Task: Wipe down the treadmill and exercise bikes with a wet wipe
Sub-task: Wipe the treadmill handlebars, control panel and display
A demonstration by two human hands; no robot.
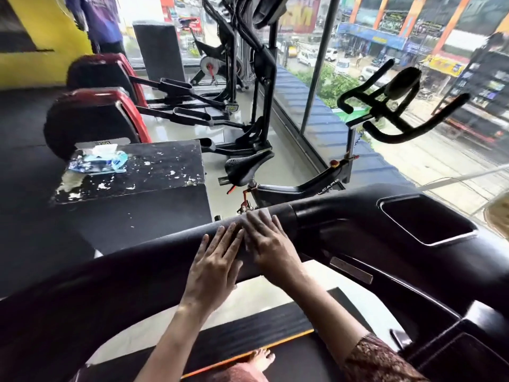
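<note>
While both hands lie side by side on the treadmill's padded handrail, the right hand presses the wet wipe flat with straight fingers. The left hand, fingers also straight, seems to touch the wipe's edge (the wipe pack sits on a black box farther left).

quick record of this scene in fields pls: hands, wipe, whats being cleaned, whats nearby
setting: gym floor beside a window wall
being cleaned: treadmill handrail
left hand: flat on the handrail, fingers straight, beside the right hand
right hand: flat, pressing the wet wipe onto the handrail
wipe pack: one sheet sticking up, lying on the black box to the left
exercise bike: beyond the handrail, no hand on it
</note>
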